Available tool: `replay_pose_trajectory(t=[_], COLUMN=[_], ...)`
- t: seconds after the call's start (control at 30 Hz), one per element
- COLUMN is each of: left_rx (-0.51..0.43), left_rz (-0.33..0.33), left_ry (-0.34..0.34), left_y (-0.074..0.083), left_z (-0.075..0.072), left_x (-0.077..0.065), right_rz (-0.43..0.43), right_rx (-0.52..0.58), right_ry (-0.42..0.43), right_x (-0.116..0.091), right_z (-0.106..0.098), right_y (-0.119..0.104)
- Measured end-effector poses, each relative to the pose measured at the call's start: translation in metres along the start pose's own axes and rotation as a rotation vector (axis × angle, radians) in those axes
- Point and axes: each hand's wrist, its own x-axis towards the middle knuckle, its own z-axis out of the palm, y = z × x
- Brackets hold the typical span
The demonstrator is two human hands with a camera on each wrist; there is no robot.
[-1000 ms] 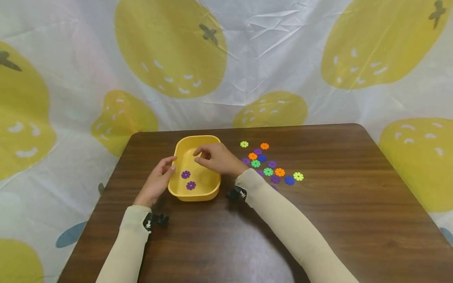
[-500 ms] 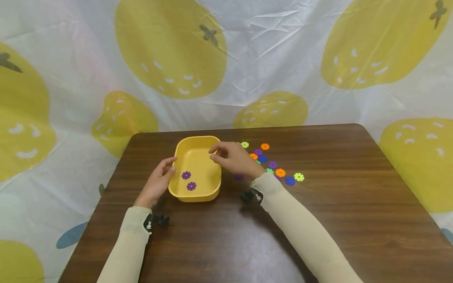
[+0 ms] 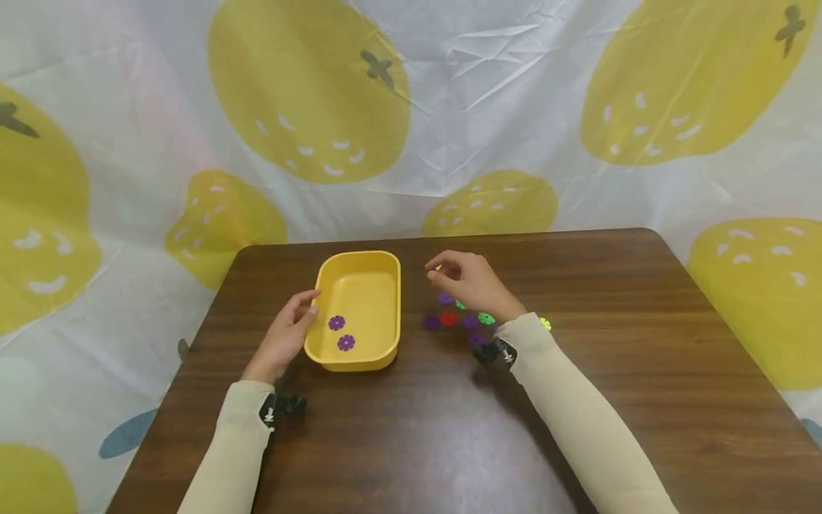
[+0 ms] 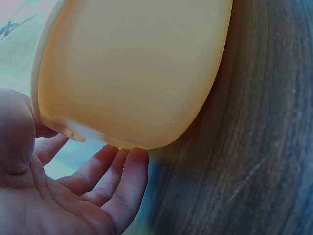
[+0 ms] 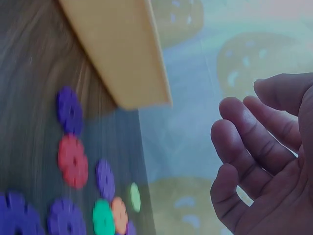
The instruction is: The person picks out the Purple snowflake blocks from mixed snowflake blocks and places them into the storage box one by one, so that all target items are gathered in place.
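Observation:
A yellow plastic bin (image 3: 371, 303) stands on the table with two purple snowflake-shaped plastic discs (image 3: 346, 343) lying inside. My left hand (image 3: 285, 335) grips its left rim; in the left wrist view the thumb is at the rim and the fingertips touch the wall (image 4: 142, 73). To the right of the bin, my right hand (image 3: 474, 282) hovers over the loose discs, fingers loosely curved, holding nothing. Below it I see a red disc (image 3: 447, 319), a green disc (image 3: 486, 318) and several purple ones (image 3: 432, 322). The hand and forearm cover other discs.
A brown wooden table (image 3: 411, 450) carries everything. Behind it hangs a white curtain (image 3: 443, 128) printed with large yellow fruit. A yellow-green disc (image 3: 546, 324) peeks out past the right sleeve. Each wrist wears a black camera (image 3: 295, 405).
My right hand has moved from above the bin rightward, out over the loose discs. The left hand has stayed at the bin's rim, and the two purple discs lie unmoved inside.

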Motion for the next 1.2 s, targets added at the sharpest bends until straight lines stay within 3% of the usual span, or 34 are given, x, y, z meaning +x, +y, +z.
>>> replay_pose_trajectory(t=[0.33, 0.73, 1.2], left_rx=[-0.009, -0.012, -0.011], left_rz=[0.002, -0.014, 0.007], left_ry=[0.025, 0.014, 0.011], left_y=[-0.006, -0.004, -0.004], left_z=[-0.001, 0.001, -0.001], left_x=[-0.003, -0.003, -0.006], right_rz=[0.046, 0.181, 0.283], right_rx=[-0.064, -0.159, -0.223], right_ry=[0.073, 0.139, -0.060], right_x=[0.006, 0.023, 0.017], right_z=[-0.017, -0.025, -0.027], right_y=[0.044, 0.087, 0.098])
